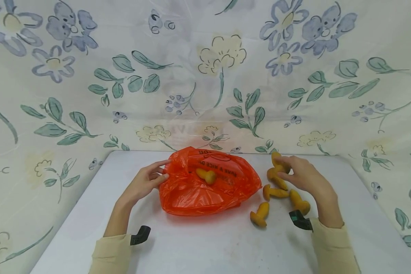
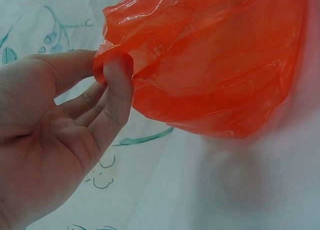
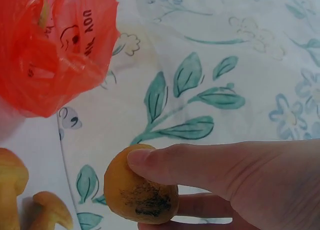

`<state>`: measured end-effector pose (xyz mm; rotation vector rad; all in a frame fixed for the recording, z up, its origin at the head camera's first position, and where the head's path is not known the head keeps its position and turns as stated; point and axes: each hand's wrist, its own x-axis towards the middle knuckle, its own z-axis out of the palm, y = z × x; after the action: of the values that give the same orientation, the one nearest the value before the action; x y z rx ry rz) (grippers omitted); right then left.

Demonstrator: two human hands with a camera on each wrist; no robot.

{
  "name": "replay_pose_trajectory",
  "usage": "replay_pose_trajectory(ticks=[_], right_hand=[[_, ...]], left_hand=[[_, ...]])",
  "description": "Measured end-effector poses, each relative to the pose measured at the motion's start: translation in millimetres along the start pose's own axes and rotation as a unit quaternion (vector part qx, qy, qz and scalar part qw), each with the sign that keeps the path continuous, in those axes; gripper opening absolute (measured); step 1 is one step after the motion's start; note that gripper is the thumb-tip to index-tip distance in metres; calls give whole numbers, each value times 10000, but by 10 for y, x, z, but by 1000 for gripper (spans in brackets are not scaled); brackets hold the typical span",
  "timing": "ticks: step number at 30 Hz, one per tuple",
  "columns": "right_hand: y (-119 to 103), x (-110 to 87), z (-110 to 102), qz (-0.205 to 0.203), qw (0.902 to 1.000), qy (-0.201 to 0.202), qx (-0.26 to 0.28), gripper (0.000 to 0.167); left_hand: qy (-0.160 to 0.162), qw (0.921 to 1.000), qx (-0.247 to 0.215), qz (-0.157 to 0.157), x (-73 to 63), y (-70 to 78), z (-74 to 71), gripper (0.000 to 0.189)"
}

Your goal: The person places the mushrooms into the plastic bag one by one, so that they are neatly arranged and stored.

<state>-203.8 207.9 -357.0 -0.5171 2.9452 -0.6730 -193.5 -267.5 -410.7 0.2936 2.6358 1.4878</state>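
- Head view: a person in beige sleeves (image 1: pixel 113 253) works at a white counter (image 1: pixel 198 247), both hands reaching across it, the left at an orange-red plastic bag (image 1: pixel 198 198) and the right at a yellow mushroom (image 3: pixel 137 187) beyond the bag's right end.
- The left hand (image 1: pixel 145 180) pinches the bag's left edge between thumb and fingers; seen close from the left wrist, a fold of the thin, glossy plastic is caught at the fingertips.
- The right hand (image 1: pixel 303 173) grips that mushroom, its thumb pressed on the rounded cap and fingers on the other side; a dark, smudged patch marks the cap in the right wrist view.
- The bag sits crumpled near the counter's far edge, black lettering on its plastic; the word "NICE" can be made out.
- A single mushroom (image 1: pixel 205 175) lies within the bag's outline, framed by red folds; whether it rests inside the mouth or on top, I cannot tell.
- Four more lie loose on the counter to the bag's right: one (image 1: pixel 278 179) just nearer than the gripped mushroom, one on its side (image 1: pixel 275 192) close to the bag's corner, one (image 1: pixel 299 201) farther right near the right forearm, and one (image 1: pixel 260 215) nearest the person.
- Dark devices (image 1: pixel 140 235) show at both cuffs, and a pale cloth (image 1: pixel 191 95) painted with blue flowers and green leaves hangs behind the counter.
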Motion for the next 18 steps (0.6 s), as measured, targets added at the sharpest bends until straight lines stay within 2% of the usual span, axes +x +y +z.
replay_pose_trajectory(ticks=[9,18], right_hand=[[-204,82,-103,-206,9996,-58,-196,52],[-344,160,-141,-399,9989,-218,-141,48]], left_hand=[[27,10000,-51,-24,-25,12,-3,50],[43,10000,-15,-41,-15,34,-5,50]])
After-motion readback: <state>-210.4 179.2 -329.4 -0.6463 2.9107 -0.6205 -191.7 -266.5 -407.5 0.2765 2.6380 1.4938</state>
